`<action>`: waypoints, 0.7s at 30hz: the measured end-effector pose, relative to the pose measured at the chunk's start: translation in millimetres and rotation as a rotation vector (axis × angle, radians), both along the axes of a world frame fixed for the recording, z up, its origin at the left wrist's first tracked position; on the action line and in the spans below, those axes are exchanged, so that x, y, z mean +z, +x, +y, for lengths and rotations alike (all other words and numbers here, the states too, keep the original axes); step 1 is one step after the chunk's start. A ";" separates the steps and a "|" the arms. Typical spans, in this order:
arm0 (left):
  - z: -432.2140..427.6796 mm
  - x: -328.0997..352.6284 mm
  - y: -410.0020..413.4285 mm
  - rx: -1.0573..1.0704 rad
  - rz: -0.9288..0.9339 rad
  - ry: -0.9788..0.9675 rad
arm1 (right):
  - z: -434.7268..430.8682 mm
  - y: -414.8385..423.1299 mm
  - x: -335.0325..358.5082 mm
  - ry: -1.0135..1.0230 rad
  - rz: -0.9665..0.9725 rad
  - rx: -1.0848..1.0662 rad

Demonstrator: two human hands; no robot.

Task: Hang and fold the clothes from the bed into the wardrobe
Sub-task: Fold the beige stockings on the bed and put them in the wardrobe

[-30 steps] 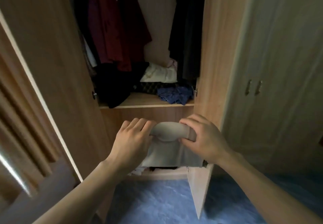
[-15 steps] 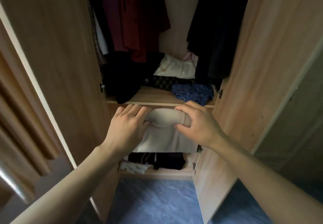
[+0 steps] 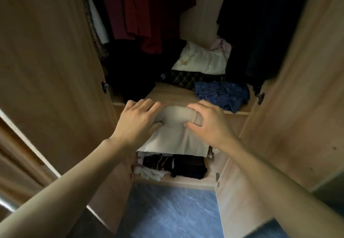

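A folded beige garment (image 3: 175, 137) is held in both hands before the open light-wood wardrobe (image 3: 46, 70).

The left hand (image 3: 138, 124) and the right hand (image 3: 208, 124) each grip its rolled top edge, fingers curled over it, just in front of the middle shelf (image 3: 173, 94). On that shelf lie a crumpled blue cloth (image 3: 223, 94) and a folded cream cloth (image 3: 202, 61). A dark red garment (image 3: 145, 11) hangs above. Black folded clothes (image 3: 188, 166) sit on the bottom shelf, under the beige garment.

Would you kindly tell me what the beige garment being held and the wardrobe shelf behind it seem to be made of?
The beige garment: soft matte fabric, likely a stretchy knit; it rolls and dimples where the left hand grips it. The wardrobe shelf: pale wood-grain board, probably laminate, matte; straight flat edge, faint grain lines.
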State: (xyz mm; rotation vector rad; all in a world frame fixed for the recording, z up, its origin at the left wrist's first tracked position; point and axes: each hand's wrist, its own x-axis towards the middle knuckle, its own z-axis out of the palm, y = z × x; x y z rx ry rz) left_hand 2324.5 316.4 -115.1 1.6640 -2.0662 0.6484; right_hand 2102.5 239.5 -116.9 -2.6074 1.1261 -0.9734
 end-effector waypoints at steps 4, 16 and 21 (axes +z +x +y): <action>-38.9 -16.8 4.7 0.044 -0.004 0.053 | -52.1 7.3 -19.0 0.054 0.018 0.047; -123.4 -92.1 53.0 0.108 0.090 0.223 | -143.3 63.4 -100.1 0.263 0.057 0.072; -162.8 -184.6 76.4 0.094 0.192 0.315 | -178.7 88.4 -187.7 0.326 0.095 0.043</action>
